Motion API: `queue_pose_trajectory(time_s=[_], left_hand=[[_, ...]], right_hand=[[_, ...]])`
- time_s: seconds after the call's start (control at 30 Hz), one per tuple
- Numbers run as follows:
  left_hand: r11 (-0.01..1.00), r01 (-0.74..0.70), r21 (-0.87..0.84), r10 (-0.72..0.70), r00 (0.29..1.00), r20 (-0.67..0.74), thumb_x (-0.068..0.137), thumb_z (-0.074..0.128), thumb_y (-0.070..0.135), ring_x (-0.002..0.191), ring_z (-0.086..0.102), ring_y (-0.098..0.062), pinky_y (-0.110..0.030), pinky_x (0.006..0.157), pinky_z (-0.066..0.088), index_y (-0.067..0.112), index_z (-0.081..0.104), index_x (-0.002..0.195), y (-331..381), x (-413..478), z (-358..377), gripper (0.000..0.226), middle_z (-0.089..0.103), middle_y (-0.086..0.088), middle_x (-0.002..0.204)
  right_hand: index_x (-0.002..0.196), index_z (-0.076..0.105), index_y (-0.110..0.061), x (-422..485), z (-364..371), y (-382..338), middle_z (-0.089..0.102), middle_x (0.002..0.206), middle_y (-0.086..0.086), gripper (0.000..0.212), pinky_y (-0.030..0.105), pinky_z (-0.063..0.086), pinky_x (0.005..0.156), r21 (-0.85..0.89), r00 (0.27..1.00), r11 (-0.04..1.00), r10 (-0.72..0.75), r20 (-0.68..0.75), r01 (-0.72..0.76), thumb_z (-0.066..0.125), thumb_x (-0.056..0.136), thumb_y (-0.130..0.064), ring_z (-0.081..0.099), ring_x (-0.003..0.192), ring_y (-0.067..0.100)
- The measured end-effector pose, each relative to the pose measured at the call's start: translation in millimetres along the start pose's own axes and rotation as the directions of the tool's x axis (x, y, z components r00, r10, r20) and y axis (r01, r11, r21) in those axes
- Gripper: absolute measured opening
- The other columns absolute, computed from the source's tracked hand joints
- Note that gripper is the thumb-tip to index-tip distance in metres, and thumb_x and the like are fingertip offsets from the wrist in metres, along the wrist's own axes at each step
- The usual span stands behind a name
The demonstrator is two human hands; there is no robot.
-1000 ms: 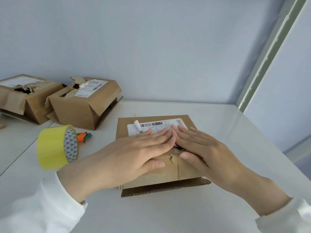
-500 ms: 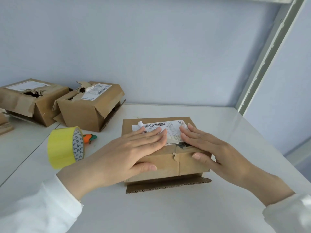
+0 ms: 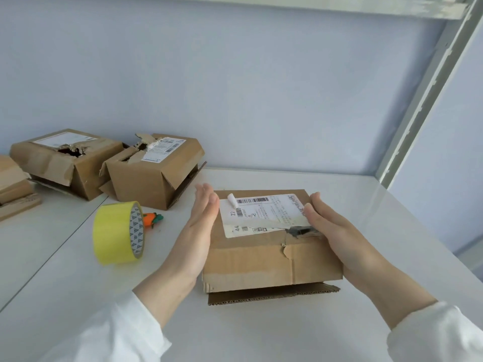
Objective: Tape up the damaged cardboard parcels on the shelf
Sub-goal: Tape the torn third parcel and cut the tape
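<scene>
A flat brown cardboard parcel (image 3: pixel 264 259) lies on the white shelf in front of me, with a white shipping label on top and a torn dark gap near its right edge. My left hand (image 3: pixel 200 226) stands flat against the parcel's left side, fingers straight. My right hand (image 3: pixel 332 231) rests flat along the parcel's right side, next to the tear. A yellow tape roll (image 3: pixel 117 232) stands on edge to the left, untouched. Two more damaged parcels, one with a torn hole (image 3: pixel 65 160) and one with ripped flaps (image 3: pixel 154 171), sit at the back left.
A small orange carrot-shaped cutter (image 3: pixel 153 219) lies behind the tape roll. Another piece of cardboard (image 3: pixel 13 189) shows at the far left edge. A grey shelf upright (image 3: pixel 428 84) rises at the right, and the wall is close behind.
Both hands slid off the top of the parcel, apart from each other, to its left and right sides. The label and the tear are now uncovered.
</scene>
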State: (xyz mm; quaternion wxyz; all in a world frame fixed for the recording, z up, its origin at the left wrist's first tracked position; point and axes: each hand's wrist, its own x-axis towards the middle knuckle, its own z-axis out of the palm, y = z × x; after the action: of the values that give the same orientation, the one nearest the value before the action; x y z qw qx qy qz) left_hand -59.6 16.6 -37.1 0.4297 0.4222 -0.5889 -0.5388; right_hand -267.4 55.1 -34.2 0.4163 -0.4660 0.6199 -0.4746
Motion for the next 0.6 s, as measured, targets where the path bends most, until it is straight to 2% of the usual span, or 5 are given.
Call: queue_pose_trajectory(time_s=[0.13, 0.2, 0.27, 0.4, 0.6], left_hand=[[0.998, 0.002, -0.066, -0.006, 0.998, -0.059, 0.095, 0.032, 0.053, 0.132, 0.039, -0.002, -0.027, 0.11, 0.032, 0.041, 0.038, 0.142, -5, 15, -1, 0.049, 0.038, 0.016, 0.148], [0.987, 0.066, -0.15, -0.072, 0.997, -0.036, 0.1, 0.026, 0.046, 0.094, 0.065, 0.004, -0.017, 0.077, 0.053, 0.044, 0.074, 0.093, 1, 13, 2, 0.048, 0.072, 0.015, 0.102], [0.96, 0.136, -0.245, -0.147, 0.989, -0.028, 0.098, 0.028, 0.049, 0.066, 0.067, 0.005, -0.015, 0.053, 0.052, 0.044, 0.072, 0.055, 1, 7, 5, 0.062, 0.071, 0.019, 0.07], [0.952, 0.116, -0.283, -0.117, 0.993, 0.014, 0.078, 0.058, 0.065, 0.124, 0.052, -0.008, -0.038, 0.105, 0.041, 0.052, 0.048, 0.13, -13, -3, -2, 0.055, 0.056, 0.016, 0.133], [0.981, 0.083, -0.176, -0.081, 0.997, 0.018, 0.086, 0.056, 0.037, 0.141, 0.027, -0.006, -0.038, 0.117, 0.022, 0.041, 0.021, 0.146, -7, 5, -7, 0.07, 0.027, 0.019, 0.152]], right_hand=[[0.133, 0.05, -0.038, -3, -4, 0, 0.058, 0.125, -0.017, 0.049, 0.03, 0.044, 0.1, 0.139, 0.992, 0.983, 0.123, 0.0, -0.122, 0.054, 0.085, -0.049, 0.057, 0.113, 0.009], [0.099, 0.075, -0.031, -7, -5, -2, 0.072, 0.103, -0.008, 0.035, 0.023, 0.053, 0.081, 0.209, 0.99, 0.968, 0.134, 0.05, -0.142, 0.046, 0.089, -0.049, 0.069, 0.091, 0.008], [0.064, 0.077, -0.035, -9, -8, -1, 0.074, 0.081, -0.013, 0.05, 0.018, 0.052, 0.067, 0.242, 0.992, 0.963, 0.109, 0.067, -0.122, 0.037, 0.093, -0.045, 0.07, 0.073, 0.001], [0.116, 0.064, -0.043, -15, -3, 7, 0.066, 0.115, -0.018, 0.04, 0.027, 0.045, 0.092, 0.243, 0.993, 0.963, 0.108, 0.04, -0.115, 0.05, 0.079, -0.051, 0.063, 0.104, 0.002], [0.146, 0.026, -0.037, -12, -5, 3, 0.053, 0.124, -0.026, 0.065, 0.023, 0.038, 0.098, 0.136, 0.996, 0.987, 0.089, 0.013, -0.09, 0.056, 0.087, -0.038, 0.052, 0.113, -0.002]])
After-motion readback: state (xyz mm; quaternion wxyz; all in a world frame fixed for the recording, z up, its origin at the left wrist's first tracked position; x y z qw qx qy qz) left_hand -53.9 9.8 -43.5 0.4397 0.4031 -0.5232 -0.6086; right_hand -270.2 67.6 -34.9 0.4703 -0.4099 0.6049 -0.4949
